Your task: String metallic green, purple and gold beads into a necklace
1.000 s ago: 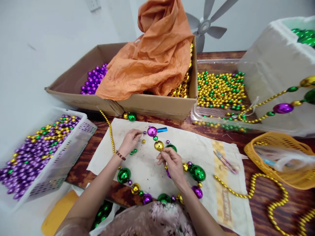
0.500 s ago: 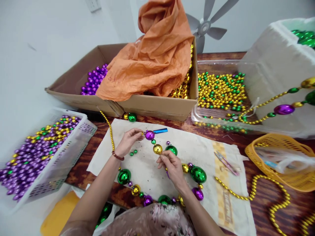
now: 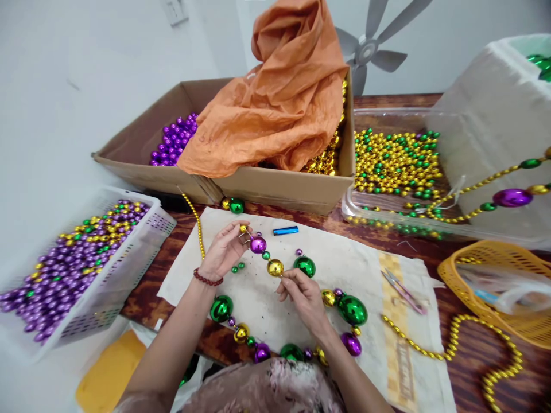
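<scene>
A short bead string stretches between my two hands, with a large purple bead (image 3: 258, 245), a small green bead (image 3: 266, 255) and a gold bead (image 3: 275, 267) on it. My left hand (image 3: 226, 249) pinches the upper end, where a small gold bead (image 3: 243, 228) shows at the fingertips. At the lower end my right hand (image 3: 303, 295) grips the thread just below the larger gold bead. A loose large green bead (image 3: 305, 266) lies beside my right fingers. Around my wrists curves a longer garland of big beads (image 3: 221, 308) on the white cloth (image 3: 267, 321).
A blue lighter (image 3: 285, 230) and pink-handled snips (image 3: 403, 291) lie on the cloth. Behind stands a cardboard box (image 3: 279, 192) with orange fabric (image 3: 275, 126). A white basket (image 3: 157, 215) of beads is left; a clear bin (image 3: 391, 221) and yellow basket (image 3: 456, 287) are right.
My left hand has turned more palm-up, and a small gold bead now shows at its fingertips. The purple bead has dropped slightly, uncovering the whole lighter. The view has shifted a little.
</scene>
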`<state>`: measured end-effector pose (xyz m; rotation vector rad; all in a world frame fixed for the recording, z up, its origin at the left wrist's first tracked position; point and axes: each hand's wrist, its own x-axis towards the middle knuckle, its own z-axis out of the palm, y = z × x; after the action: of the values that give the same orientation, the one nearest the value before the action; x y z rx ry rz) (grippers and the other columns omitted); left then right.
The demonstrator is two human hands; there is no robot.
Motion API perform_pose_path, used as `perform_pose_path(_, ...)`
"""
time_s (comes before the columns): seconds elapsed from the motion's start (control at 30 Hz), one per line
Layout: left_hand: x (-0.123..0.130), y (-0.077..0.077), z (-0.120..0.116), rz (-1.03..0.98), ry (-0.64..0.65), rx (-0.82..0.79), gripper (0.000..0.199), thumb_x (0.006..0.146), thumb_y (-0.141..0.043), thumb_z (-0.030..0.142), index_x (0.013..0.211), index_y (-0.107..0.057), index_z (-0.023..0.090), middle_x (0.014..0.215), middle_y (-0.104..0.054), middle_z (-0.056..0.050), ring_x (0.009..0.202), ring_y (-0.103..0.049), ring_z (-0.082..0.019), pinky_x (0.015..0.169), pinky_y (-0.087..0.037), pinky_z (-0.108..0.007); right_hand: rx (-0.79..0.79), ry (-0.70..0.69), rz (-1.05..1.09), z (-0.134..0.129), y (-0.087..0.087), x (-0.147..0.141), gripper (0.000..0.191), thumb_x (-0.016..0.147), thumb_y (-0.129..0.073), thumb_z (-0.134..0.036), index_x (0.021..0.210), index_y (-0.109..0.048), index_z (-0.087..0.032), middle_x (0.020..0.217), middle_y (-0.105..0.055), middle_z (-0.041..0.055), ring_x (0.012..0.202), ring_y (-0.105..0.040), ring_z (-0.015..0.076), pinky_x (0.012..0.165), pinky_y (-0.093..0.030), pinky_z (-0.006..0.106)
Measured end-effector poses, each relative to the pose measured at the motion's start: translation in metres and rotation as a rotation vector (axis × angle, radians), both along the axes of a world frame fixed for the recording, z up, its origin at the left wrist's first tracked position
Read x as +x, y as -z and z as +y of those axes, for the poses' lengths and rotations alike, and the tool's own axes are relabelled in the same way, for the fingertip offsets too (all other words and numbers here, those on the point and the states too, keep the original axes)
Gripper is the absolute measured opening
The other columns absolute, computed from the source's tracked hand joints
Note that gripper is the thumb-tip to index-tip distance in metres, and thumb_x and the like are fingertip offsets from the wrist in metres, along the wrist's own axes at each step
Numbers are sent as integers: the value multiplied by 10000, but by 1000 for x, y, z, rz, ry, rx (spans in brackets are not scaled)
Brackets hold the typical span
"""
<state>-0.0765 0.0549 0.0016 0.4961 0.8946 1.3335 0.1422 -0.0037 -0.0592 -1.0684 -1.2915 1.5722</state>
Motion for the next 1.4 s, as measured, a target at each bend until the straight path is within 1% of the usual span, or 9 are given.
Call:
perform_pose_path(0.37, 0, -1, 1, 46, 16, 0, 181, 847, -753, 250, 983, -741, 130, 860, -717, -61, 810, -680, -145, 767, -537, -263, 19, -10, -20, 0, 6, 1, 182, 944, -543, -356, 871, -618, -207, 694, -703, 0, 552, -654, 130, 543, -481, 235)
perform_pose_path(0.5, 3, 0, 0, 159, 7, 21, 211, 815, -789, 272, 973, -742, 139, 822, -705, -39, 744, -645, -118, 715, -512, -240, -35, -13, 12, 2, 5, -1, 206, 932, -560, -392, 877, -620, -202, 717, -709, 6, 553, -654, 128, 544, -472, 236)
perform_pose_path(0.6, 10, 3, -1, 220, -10, 49, 226, 806, -798, 310, 936, -733, 136, 872, -714, -51, 829, -668, -143, 754, -515, -251, -107, -22, 61, 6, 3, -5, 225, 899, -592, -420, 869, -611, -197, 732, -718, 15, 548, -655, 129, 514, -440, 226)
perform_pose_path(0.73, 24, 9, 0, 111, -44, 12, 246, 833, -769, 354, 984, -695, 174, 957, -719, -49, 948, -704, -202, 858, -543, -345, -182, -54, 114, 10, 0, -7, 234, 846, -641, -421, 893, -636, -192, 764, -743, 32, 559, -665, 135, 473, -403, 208)
perform_pose_path(0.93, 44, 13, 4, -5, -83, -17, 240, 851, -741, 368, 993, -635, 206, 913, -696, -15, 929, -715, -211, 894, -559, -420, -161, -19, 86, 13, 0, -7, 215, 829, -666, -407, 815, -653, -193, 741, -738, 22, 533, -656, 132, 488, -454, 219)
perform_pose_path(1.1, 63, 16, 8, -2, -165, -47, 260, 865, -704, 428, 989, -590, 230, 865, -671, 7, 792, -689, -168, 729, -560, -325, -137, 24, 29, 14, 8, -13, 240, 847, -640, -436, 783, -623, -205, 650, -691, -1, 507, -634, 140, 521, -502, 247)
perform_pose_path(1.23, 77, 20, 13, 134, -259, -8, 276, 880, -660, 465, 982, -560, 228, 769, -600, 32, 583, -575, -92, 448, -380, -176, -72, -17, -54, 11, 13, -15, 204, 878, -596, -389, 790, -621, -207, 675, -691, -6, 519, -642, 136, 540, -495, 244)
perform_pose_path(1.3, 81, 22, 13, 203, -253, 29, 279, 888, -640, 476, 971, -551, 226, 748, -576, 37, 530, -528, -76, 397, -310, -167, -41, -63, -102, 15, 11, -9, 173, 873, -592, -355, 797, -634, -206, 726, -704, -4, 521, -653, 132, 540, -488, 241)
perform_pose_path(1.4, 84, 29, 8, 330, -200, 85, 289, 906, -611, 494, 1003, -568, 226, 777, -584, 24, 527, -519, -80, 392, -317, -180, 15, -29, -145, 30, -1, 2, 181, 869, -603, -365, 826, -669, -203, 736, -695, 1, 516, -647, 134, 522, -474, 243)
